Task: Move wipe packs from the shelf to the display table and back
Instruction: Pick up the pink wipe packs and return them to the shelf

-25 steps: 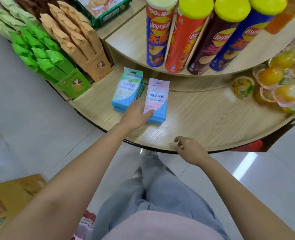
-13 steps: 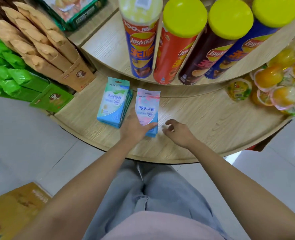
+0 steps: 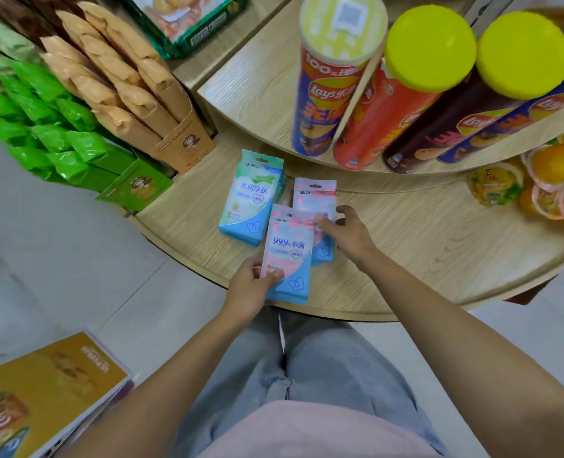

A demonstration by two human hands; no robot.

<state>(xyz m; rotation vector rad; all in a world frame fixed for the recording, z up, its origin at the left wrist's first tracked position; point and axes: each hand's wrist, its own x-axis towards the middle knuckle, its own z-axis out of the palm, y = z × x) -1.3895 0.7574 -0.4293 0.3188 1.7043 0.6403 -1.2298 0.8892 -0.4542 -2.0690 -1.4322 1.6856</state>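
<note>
Left hand [image 3: 251, 289] fingers grip pink pack [image 3: 289, 256] by its lower corner over table [image 3: 406, 246] edge. Right hand [image 3: 350, 233] fingers pinch second pink pack [image 3: 313, 196], lying beside green pack [image 3: 251, 196].

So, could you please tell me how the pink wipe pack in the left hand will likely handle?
Probably light: the left hand holds the pink wipe pack by one corner, thumb on top. Likely pliable, being a film pouch; perhaps slippery.

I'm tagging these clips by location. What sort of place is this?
Most likely a small shop or supermarket: a tiered round display table carries Lay's crisp tubes, green snack packets in display boxes and fruit jelly cups, all stocked in multiples.
</note>
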